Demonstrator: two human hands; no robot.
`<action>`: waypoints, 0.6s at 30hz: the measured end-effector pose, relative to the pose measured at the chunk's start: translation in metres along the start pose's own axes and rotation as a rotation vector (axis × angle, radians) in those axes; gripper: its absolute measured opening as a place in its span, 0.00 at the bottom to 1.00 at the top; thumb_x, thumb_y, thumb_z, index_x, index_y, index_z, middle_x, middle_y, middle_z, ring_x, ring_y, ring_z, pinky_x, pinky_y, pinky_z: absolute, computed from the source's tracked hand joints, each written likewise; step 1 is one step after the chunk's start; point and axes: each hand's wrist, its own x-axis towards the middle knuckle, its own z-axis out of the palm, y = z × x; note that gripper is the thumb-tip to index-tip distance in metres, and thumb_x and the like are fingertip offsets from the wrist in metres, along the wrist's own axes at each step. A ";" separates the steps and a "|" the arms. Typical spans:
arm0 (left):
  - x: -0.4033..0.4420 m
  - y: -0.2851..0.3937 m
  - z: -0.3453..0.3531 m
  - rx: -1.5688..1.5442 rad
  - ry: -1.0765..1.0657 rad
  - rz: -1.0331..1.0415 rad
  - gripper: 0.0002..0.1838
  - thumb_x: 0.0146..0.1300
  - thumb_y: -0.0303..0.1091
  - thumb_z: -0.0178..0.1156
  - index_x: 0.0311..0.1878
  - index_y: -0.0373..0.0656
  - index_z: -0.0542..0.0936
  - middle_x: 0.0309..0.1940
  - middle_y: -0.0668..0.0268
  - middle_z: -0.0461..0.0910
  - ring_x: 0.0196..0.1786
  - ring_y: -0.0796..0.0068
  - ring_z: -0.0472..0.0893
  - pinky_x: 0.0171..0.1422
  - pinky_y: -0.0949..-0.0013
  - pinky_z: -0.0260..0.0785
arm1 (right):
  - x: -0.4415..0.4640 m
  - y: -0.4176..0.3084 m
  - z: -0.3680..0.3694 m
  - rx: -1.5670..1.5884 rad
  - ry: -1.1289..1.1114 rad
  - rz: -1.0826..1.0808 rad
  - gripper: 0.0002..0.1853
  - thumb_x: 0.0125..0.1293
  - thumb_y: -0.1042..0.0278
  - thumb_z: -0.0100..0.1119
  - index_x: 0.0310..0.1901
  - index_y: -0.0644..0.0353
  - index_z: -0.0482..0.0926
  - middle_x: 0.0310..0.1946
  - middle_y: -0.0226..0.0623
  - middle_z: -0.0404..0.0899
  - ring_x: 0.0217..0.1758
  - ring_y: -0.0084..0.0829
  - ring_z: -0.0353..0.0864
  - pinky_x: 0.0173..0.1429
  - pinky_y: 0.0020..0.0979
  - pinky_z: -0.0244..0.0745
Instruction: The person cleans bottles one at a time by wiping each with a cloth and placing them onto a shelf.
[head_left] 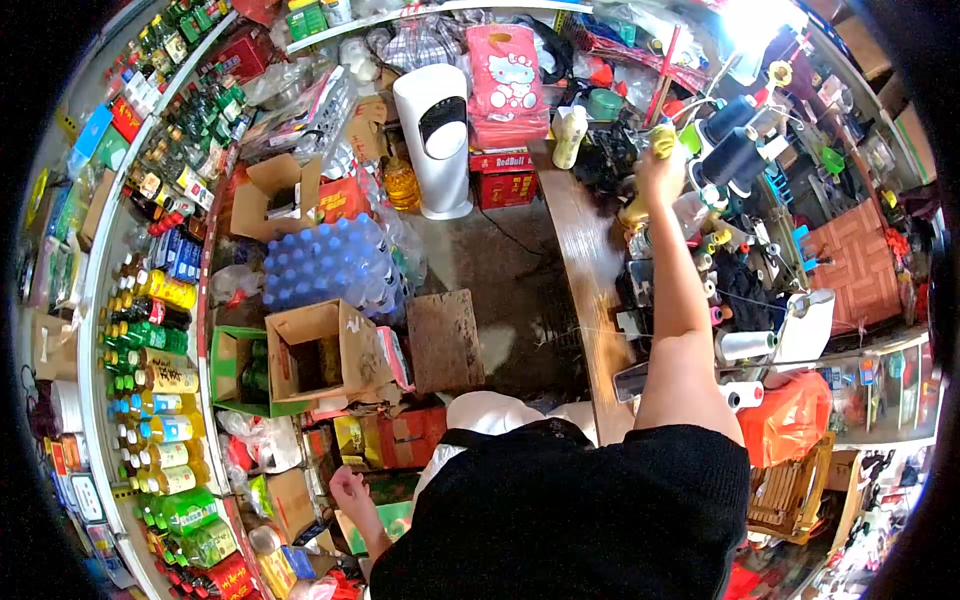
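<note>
My right hand is stretched far forward over the cluttered right-hand table. Its fingers are closed around something yellowish, partly hidden and blurred; I cannot make out what it is. Large dark thread spools stand just to its right. To its left, a pale bottle is upright near the wooden table's far end. Low on the left, my left hand hangs beside my body with bent fingers, near a red and yellow box; whether it holds anything small is not visible.
Shelves of drink bottles line the left side. Blue-capped bottle packs and an open cardboard box stand beside the floor. A white tower appliance is ahead. White thread spools and a red bag lie at right.
</note>
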 end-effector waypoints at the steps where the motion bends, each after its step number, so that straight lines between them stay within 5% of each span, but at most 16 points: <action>1: 0.001 0.006 0.005 0.023 -0.016 -0.020 0.15 0.71 0.38 0.49 0.57 0.44 0.67 0.53 0.65 0.68 0.52 0.69 0.74 0.54 0.63 0.66 | 0.019 0.017 0.012 -0.168 0.058 -0.107 0.15 0.58 0.66 0.57 0.46 0.59 0.75 0.36 0.48 0.78 0.39 0.51 0.78 0.45 0.46 0.72; 4: 0.017 -0.012 0.013 0.080 -0.072 0.020 0.15 0.71 0.39 0.49 0.56 0.44 0.67 0.52 0.64 0.69 0.51 0.70 0.75 0.53 0.64 0.66 | 0.036 0.055 0.036 -0.213 0.098 -0.345 0.09 0.58 0.70 0.54 0.40 0.59 0.74 0.40 0.50 0.75 0.43 0.49 0.75 0.48 0.45 0.71; 6: 0.020 -0.015 0.019 0.105 -0.098 0.081 0.16 0.71 0.39 0.50 0.56 0.44 0.67 0.52 0.64 0.70 0.50 0.71 0.75 0.53 0.65 0.67 | 0.031 0.091 0.064 -0.444 -0.068 -0.345 0.11 0.61 0.69 0.51 0.44 0.58 0.74 0.45 0.52 0.73 0.50 0.48 0.74 0.53 0.44 0.70; 8: 0.007 0.021 0.036 0.020 -0.188 -0.003 0.15 0.71 0.39 0.50 0.56 0.42 0.68 0.51 0.63 0.71 0.50 0.72 0.75 0.52 0.68 0.68 | 0.025 0.147 0.105 -0.474 -0.352 -0.251 0.17 0.60 0.66 0.54 0.52 0.52 0.73 0.53 0.50 0.70 0.53 0.52 0.72 0.56 0.46 0.70; 9: 0.007 0.027 0.040 -0.045 -0.173 -0.084 0.15 0.70 0.38 0.50 0.55 0.40 0.69 0.49 0.63 0.73 0.49 0.73 0.76 0.52 0.71 0.69 | 0.024 0.117 0.087 -0.643 -0.645 -0.035 0.15 0.65 0.61 0.49 0.52 0.52 0.73 0.55 0.49 0.69 0.55 0.51 0.72 0.58 0.46 0.70; 10: 0.009 0.034 0.044 -0.079 -0.103 -0.092 0.15 0.70 0.38 0.50 0.55 0.40 0.69 0.49 0.63 0.73 0.49 0.73 0.76 0.52 0.71 0.69 | 0.026 0.117 0.091 -0.798 -0.693 -0.079 0.15 0.67 0.57 0.47 0.50 0.52 0.75 0.54 0.48 0.70 0.55 0.49 0.73 0.56 0.45 0.71; 11: 0.012 0.041 0.047 -0.037 -0.150 -0.101 0.16 0.70 0.38 0.51 0.56 0.40 0.70 0.48 0.64 0.74 0.49 0.73 0.76 0.52 0.71 0.69 | 0.019 0.126 0.087 -0.629 -0.495 -0.271 0.14 0.66 0.59 0.47 0.48 0.54 0.76 0.50 0.47 0.73 0.52 0.46 0.75 0.52 0.46 0.73; 12: 0.013 0.043 0.045 -0.002 -0.185 -0.108 0.16 0.70 0.38 0.52 0.56 0.40 0.70 0.47 0.64 0.75 0.49 0.73 0.76 0.52 0.72 0.69 | 0.017 0.108 0.083 -0.694 -0.577 -0.124 0.14 0.66 0.62 0.47 0.49 0.56 0.75 0.47 0.47 0.75 0.51 0.44 0.76 0.50 0.44 0.74; 13: 0.022 0.019 0.049 -0.083 -0.189 0.008 0.17 0.69 0.38 0.53 0.55 0.40 0.70 0.46 0.64 0.76 0.48 0.72 0.77 0.53 0.71 0.70 | 0.031 0.148 0.107 -0.793 -0.710 -0.398 0.16 0.64 0.67 0.47 0.52 0.59 0.73 0.46 0.48 0.76 0.50 0.44 0.76 0.50 0.44 0.75; 14: 0.031 -0.006 0.048 -0.151 -0.187 0.128 0.17 0.69 0.39 0.53 0.55 0.39 0.70 0.46 0.65 0.76 0.48 0.72 0.77 0.53 0.70 0.70 | 0.024 0.158 0.105 -0.534 -0.527 -0.482 0.17 0.63 0.68 0.49 0.53 0.57 0.74 0.50 0.52 0.73 0.48 0.44 0.78 0.50 0.41 0.75; 15: 0.028 -0.004 0.047 -0.088 -0.182 0.145 0.16 0.69 0.39 0.53 0.54 0.39 0.71 0.45 0.63 0.77 0.48 0.71 0.78 0.53 0.70 0.71 | 0.013 0.101 0.069 -0.618 -0.658 -0.363 0.20 0.60 0.68 0.51 0.55 0.57 0.73 0.52 0.52 0.74 0.48 0.45 0.78 0.51 0.41 0.75; 17: 0.027 0.021 0.051 -0.003 -0.168 0.148 0.15 0.69 0.38 0.53 0.51 0.37 0.72 0.45 0.61 0.78 0.49 0.70 0.78 0.54 0.69 0.71 | 0.019 0.140 0.107 -0.532 -0.623 -0.413 0.28 0.53 0.69 0.59 0.58 0.58 0.69 0.54 0.53 0.72 0.47 0.49 0.79 0.48 0.43 0.77; 18: 0.022 0.033 0.051 0.017 -0.168 0.140 0.15 0.68 0.38 0.53 0.50 0.36 0.73 0.45 0.60 0.78 0.49 0.69 0.78 0.54 0.69 0.72 | 0.017 0.107 0.093 -0.606 -0.757 -0.262 0.28 0.54 0.68 0.59 0.59 0.60 0.68 0.55 0.53 0.71 0.49 0.51 0.78 0.48 0.44 0.78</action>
